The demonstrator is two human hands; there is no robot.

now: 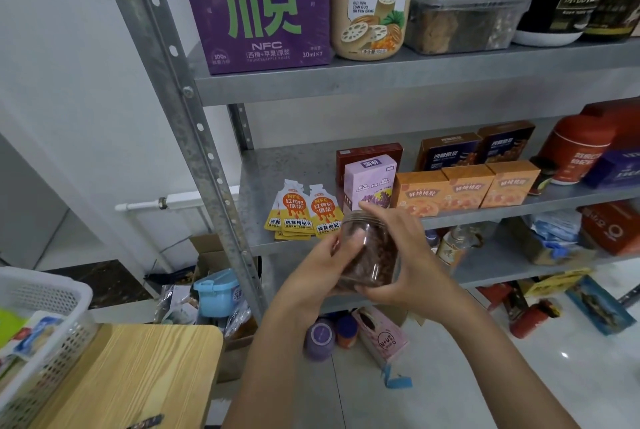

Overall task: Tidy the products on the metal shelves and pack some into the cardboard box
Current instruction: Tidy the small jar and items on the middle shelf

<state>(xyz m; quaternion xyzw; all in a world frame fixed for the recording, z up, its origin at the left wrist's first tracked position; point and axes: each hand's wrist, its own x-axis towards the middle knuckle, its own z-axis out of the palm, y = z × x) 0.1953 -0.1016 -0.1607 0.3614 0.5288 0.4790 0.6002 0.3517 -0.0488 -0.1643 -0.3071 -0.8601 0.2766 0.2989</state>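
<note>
Task judged partly done: boxes stand in rows on the middle metal shelf (277, 165), but the pouches (304, 213) lie loose and goods remain on the floor. The cardboard box (207, 246) is partly filled. The clear jar (375, 255) is in front of that shelf's edge, with the left hand (320, 267) and right hand (410, 255) both wrapped round it. Its long axis is tilted, threaded neck up and away toward the shelf.

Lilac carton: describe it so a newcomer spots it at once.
Find the metal shelves, then the middle shelf. The lilac carton stands between yellow pouches to its left and three orange boxes to its right. It alone is pale purple, in front of a dark red box.
</note>
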